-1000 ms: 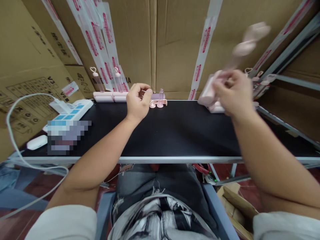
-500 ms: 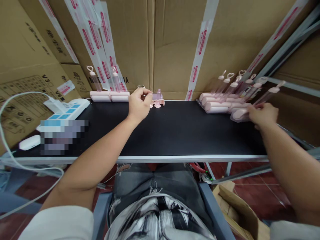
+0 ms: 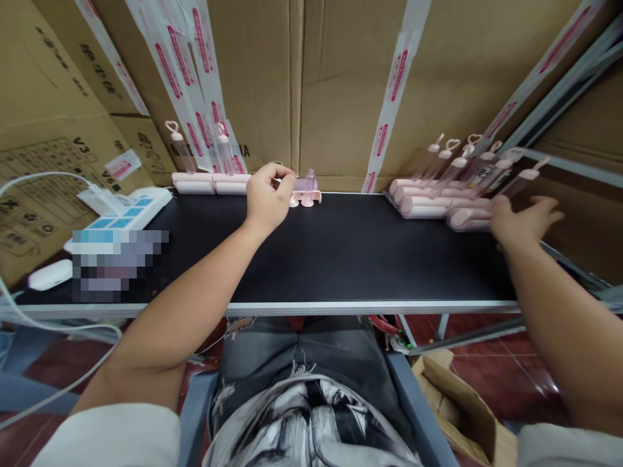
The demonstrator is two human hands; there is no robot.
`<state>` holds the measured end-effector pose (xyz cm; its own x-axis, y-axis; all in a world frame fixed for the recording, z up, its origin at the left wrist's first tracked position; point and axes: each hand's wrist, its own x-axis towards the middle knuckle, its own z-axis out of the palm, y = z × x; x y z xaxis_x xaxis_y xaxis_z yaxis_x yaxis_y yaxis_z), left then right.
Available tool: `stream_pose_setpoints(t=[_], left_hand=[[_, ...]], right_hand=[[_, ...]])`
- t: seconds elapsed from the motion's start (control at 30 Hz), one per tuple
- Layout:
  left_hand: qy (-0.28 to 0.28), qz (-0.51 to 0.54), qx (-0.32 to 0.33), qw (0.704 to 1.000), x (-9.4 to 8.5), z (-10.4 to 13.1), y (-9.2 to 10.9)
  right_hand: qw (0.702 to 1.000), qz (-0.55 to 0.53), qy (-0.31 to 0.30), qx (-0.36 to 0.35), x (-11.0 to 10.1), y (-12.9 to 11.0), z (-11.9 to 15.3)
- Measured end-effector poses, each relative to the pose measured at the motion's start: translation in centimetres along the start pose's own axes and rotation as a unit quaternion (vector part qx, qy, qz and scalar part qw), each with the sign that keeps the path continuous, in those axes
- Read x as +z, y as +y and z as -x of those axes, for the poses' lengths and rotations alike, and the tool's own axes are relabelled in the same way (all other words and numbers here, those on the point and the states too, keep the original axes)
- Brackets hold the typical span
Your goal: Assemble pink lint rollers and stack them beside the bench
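Basically, cardboard sheeting (image 3: pixel 350 91) fills the back, taped in white strips with red print. Black tabletop (image 3: pixel 350 259) runs across in front of it, pale metal edge nearest the person. Open carton (image 3: pixel 503 444) on the red floor, lower right.

On the tabletop, right end: cluster of pink cylinders (image 3: pixel 423 207) lying side by side in rows, clear tubes rising from them at a slant, pale caps on top. Left end: white power strip (image 3: pixel 158 194) with blue sections, cable plugged in, pixelated patch just in front. Pair of pink cylinders (image 3: pixel 195 186) lies end to end along the back edge, left of centre, two capped tubes upright behind.

Right hand (image 3: pixel 523 220): fingers spread, pointing away to the right, thumb side right next to the cluster's front cylinder; contact unclear. Left hand (image 3: pixel 267 200): fingers curled, thumb near index, at the back edge; can't tell if it's pinching anything. Small pink part (image 3: pixel 307 194) with a clear upright piece sits just right of it. Smallest: heart-shaped loops (image 3: pixel 171 126) on some caps.
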<state>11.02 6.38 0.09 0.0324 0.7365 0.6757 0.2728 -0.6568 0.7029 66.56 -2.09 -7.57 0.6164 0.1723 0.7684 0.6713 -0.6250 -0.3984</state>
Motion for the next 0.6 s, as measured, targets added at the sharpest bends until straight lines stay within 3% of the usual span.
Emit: stream_pose_setpoints(t=[0.03,0.13,0.2,0.3,0.4,0.47,0.6], left_hand=[[0.006,0.002,-0.001,1.000,0.0,-0.1,0.0],[0.017,0.006,-0.007,1.000,0.0,-0.3,-0.2],[0.016,0.002,-0.011,1.000,-0.1,-0.5,-0.4],[0.018,-0.013,-0.017,1.000,-0.2,-0.9,-1.1],[0.022,-0.019,-0.029,0.999,-0.6,-1.6,-2.3],[0.010,-0.028,-0.051,0.998,-0.8,-2.1,-3.2],[-0.029,-0.061,-0.108,0.992,-1.2,-2.4,-4.3]], right_hand=[[0.998,-0.034,0.009,0.054,-1.2,-0.8,0.1],[0.990,-0.138,0.035,-0.023,-5.6,-5.2,1.3],[0.965,-0.244,-0.046,-0.084,-8.4,-9.3,3.3],[0.864,-0.387,-0.225,-0.231,-10.8,-16.3,7.2],[0.797,-0.422,-0.343,-0.264,-10.3,-23.2,10.7],[0.775,-0.418,-0.404,-0.246,-9.0,-27.3,12.4],[0.785,-0.366,-0.460,-0.194,-6.6,-33.4,14.7]])
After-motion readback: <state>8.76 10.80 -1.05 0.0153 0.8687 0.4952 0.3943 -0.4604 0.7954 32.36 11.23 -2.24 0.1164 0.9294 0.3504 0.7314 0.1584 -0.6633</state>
